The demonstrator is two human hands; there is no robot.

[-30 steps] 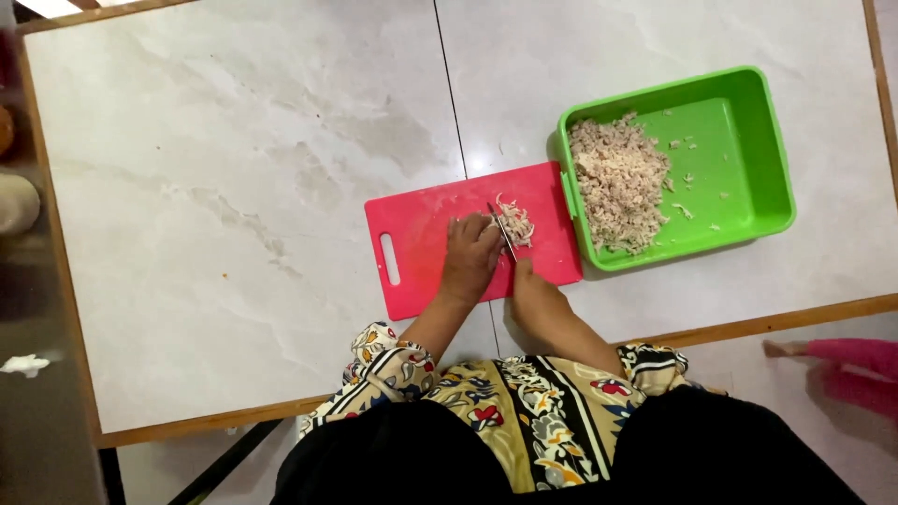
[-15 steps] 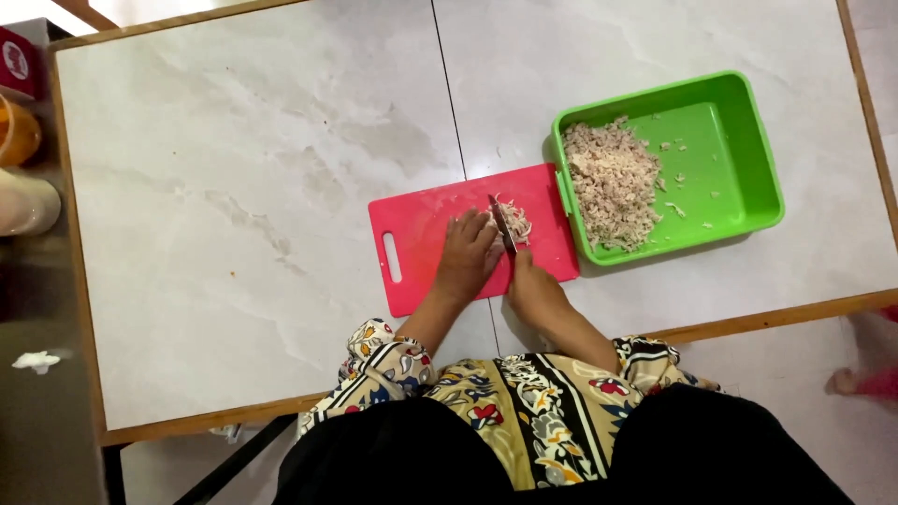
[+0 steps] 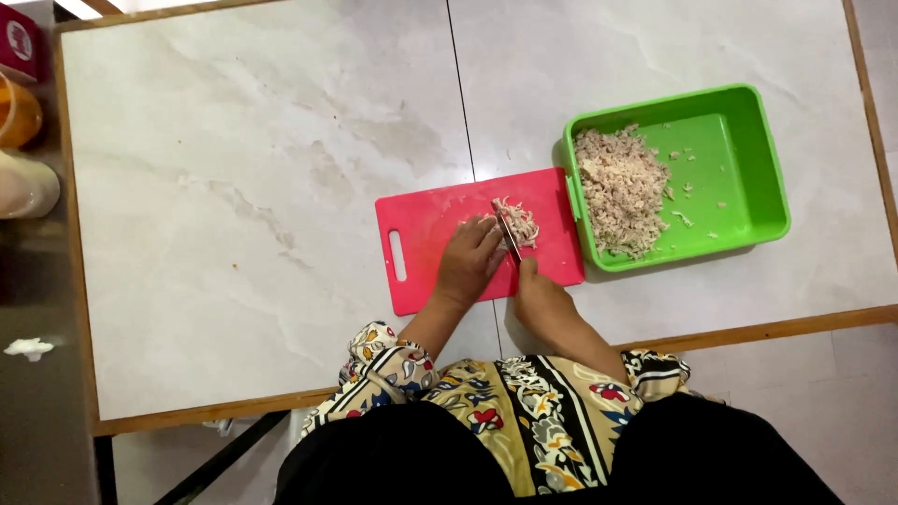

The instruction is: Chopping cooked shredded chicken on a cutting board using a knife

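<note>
A red cutting board (image 3: 426, 229) lies on the marble-look table. On it sits a small pile of pale shredded food (image 3: 520, 222). My left hand (image 3: 470, 262) rests flat on the board, fingertips at the pile's left side. My right hand (image 3: 541, 297) grips a knife (image 3: 509, 236) whose blade points up into the pile. Right of the board stands a green rectangular tub (image 3: 739, 159) with a larger heap of the same shredded food (image 3: 622, 190) in its left half.
The table's wooden front edge (image 3: 748, 329) runs below the tub. At the far left, off the table, stand an orange container (image 3: 17, 114), a pale jar (image 3: 26, 185) and a red box (image 3: 19, 42).
The view has shifted a little, so board and tub sit slightly higher and further right. The hands and knife stay at the pile with only small movement.
</note>
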